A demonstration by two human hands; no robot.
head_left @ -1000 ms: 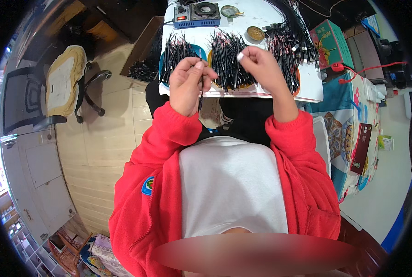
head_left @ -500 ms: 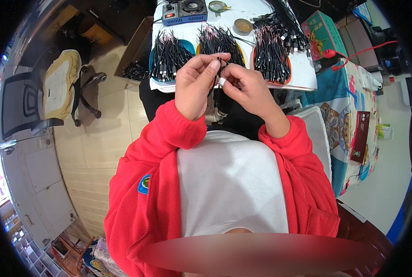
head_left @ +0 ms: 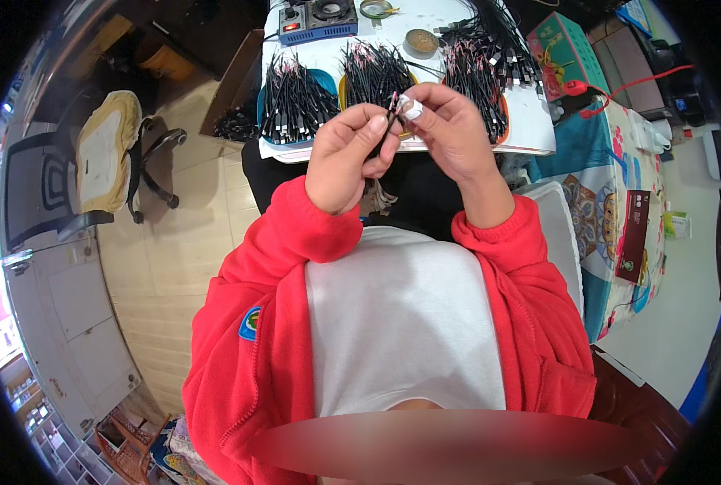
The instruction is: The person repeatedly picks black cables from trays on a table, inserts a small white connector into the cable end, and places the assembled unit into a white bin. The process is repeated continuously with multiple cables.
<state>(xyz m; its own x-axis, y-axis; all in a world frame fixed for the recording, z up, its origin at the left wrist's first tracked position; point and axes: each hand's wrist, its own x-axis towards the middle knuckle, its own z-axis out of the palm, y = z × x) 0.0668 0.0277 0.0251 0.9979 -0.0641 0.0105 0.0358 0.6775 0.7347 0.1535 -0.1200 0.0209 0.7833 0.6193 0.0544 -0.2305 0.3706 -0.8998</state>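
My left hand (head_left: pixel 346 158) and my right hand (head_left: pixel 449 129) are raised close together in front of my chest, above the near edge of the white table (head_left: pixel 530 121). Between their fingertips they pinch a thin black cable (head_left: pixel 391 113) with a small pale end. A fingertip of my right hand is wrapped in white tape. Behind the hands lie three heaps of short black cables: a left heap (head_left: pixel 291 101) on a blue tray, a middle heap (head_left: pixel 372 69), and a right heap (head_left: pixel 477 73). Red sleeves cover both forearms.
A blue box with knobs and a fan (head_left: pixel 320 18) stands at the table's far edge beside a small round tin (head_left: pixel 422 40). A green carton (head_left: pixel 566 52) is at the right. An office chair with a cushion (head_left: pixel 93 162) stands on the wooden floor at left.
Both hands have come back from the cable heaps toward my chest and closed together. They now hold one cable between them, nearer the camera than before.
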